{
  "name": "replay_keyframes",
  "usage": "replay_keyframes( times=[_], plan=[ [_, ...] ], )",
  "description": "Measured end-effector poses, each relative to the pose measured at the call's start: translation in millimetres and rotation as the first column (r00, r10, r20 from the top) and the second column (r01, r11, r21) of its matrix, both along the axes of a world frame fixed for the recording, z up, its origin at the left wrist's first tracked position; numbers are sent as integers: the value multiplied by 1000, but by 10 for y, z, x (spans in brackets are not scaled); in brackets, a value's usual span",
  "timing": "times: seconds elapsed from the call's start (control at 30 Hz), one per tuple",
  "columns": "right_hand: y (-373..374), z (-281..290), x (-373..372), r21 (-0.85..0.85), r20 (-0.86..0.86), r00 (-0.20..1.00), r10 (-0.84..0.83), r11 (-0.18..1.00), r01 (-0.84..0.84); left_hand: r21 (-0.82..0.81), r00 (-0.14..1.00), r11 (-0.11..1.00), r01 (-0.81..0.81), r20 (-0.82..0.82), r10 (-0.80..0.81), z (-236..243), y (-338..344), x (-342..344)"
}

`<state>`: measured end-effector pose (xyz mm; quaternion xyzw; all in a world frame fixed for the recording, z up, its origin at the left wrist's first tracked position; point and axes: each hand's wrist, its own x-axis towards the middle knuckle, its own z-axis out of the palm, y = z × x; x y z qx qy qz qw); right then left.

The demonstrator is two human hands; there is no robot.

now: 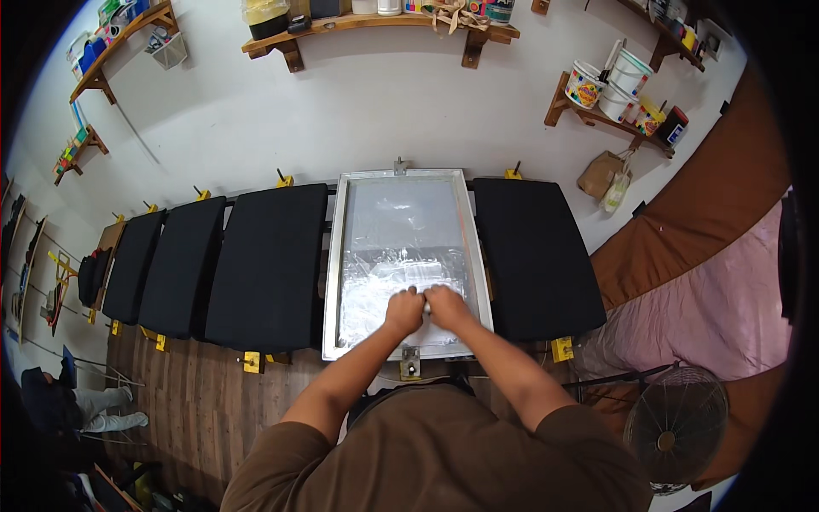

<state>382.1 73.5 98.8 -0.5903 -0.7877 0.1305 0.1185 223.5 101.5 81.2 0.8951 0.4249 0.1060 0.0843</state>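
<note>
Hands (426, 307) gripping squeegee (425, 300), near frame (331, 282) edge

You get bright, even light with soft shadows, white glare on the framed screen (401, 256), sharp focus centrally, and fisheye bending into black corners.

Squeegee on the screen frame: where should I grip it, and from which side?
Grip the squeegee at the middle of its handle, from the near side, both hands side by side. The left hand and right hand already sit there, centred across the frame, which probably keeps pressure even. The blade itself is hidden under them.
</note>
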Motion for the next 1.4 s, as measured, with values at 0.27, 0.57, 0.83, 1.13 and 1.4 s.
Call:
replay_keyframes(
  times=[0.27, 0.57, 0.83, 1.13, 1.4],
  plan=[
    [-787, 87, -136, -42, -53, 997, 56, 997, -58, -134, 996, 988, 75, 53, -68, 186, -666, -278],
    [365, 255, -29, -117, -6, 1000, 20, 993, -21, -185, 991, 980, -72, -120, 50, 290, 460, -54],
    [177, 29, 7, -83, 31, 999, 13, 996, -11, -200, 987, 979, 46, -141, -75, 264, 270, -26],
    [-456, 186, -120, -186, -4, 999, 41, 982, -41, -320, 986, 944, 79, -114, -122, 338, -351, -206],
    [152, 366, 94, -324, 84, 987, 139, 940, -105, -455, 974, 890, -21, -209, -84, 548, 190, 7]
  ],
)
